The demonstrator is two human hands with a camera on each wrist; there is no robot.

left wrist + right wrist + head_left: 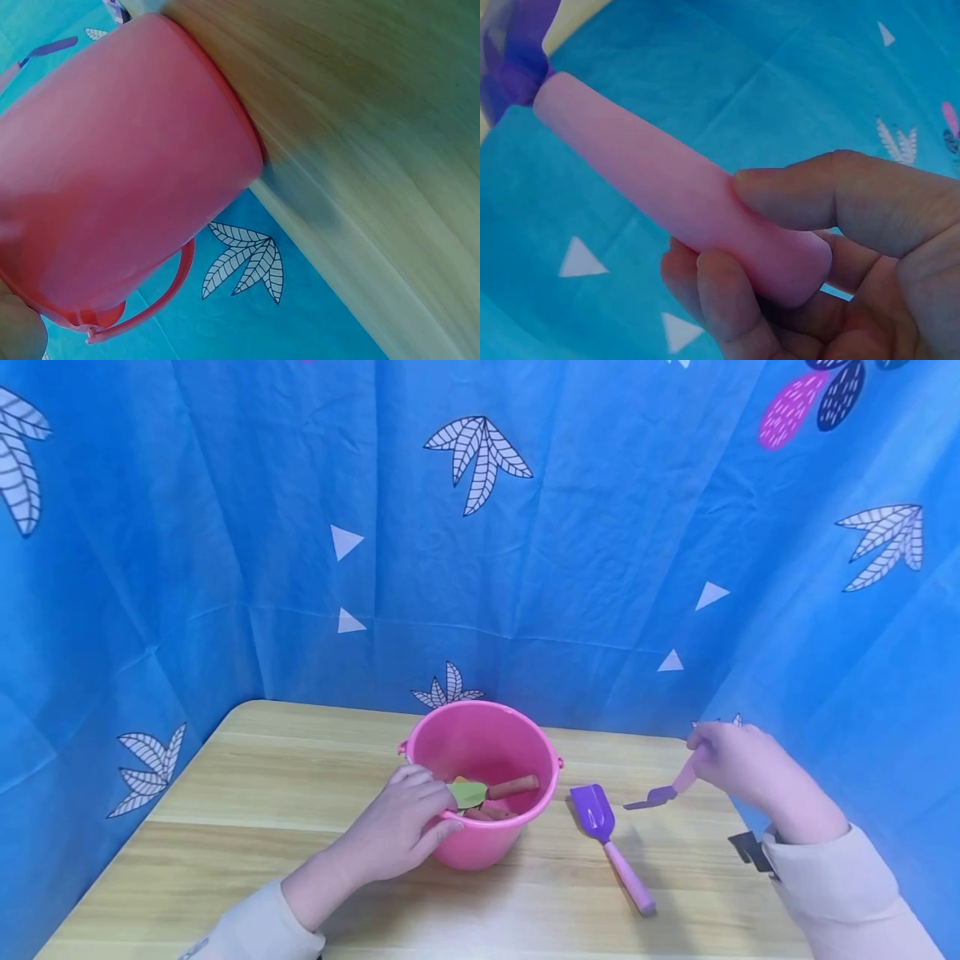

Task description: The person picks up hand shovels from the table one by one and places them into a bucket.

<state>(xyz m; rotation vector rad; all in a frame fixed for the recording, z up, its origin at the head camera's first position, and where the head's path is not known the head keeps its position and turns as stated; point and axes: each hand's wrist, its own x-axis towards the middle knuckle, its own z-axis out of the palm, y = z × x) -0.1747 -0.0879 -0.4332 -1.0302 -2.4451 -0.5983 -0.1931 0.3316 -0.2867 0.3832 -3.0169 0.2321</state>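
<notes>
My left hand [393,822] grips the near-left rim of a pink bucket [480,847], thumb outside, on the table. In the left wrist view the bucket's wall [142,142] fills much of the frame. Inside it lie a green-bladed toy trowel [468,794] with a brown handle and more brown-handled pieces, partly hidden. Off to the right, my right hand [753,777] holds a toy garden tool above the table by its pink handle [652,165]. Its purple head [662,795] points left; its exact shape is unclear. Between bucket and right hand lies a purple toy shovel [594,814].
The wooden table [300,760] has a rounded back-left corner. A blue patterned curtain [450,568] hangs behind it and along both sides. The bucket's handle [165,296] hangs down on its outer side. A small black object [750,852] shows beside the right cuff.
</notes>
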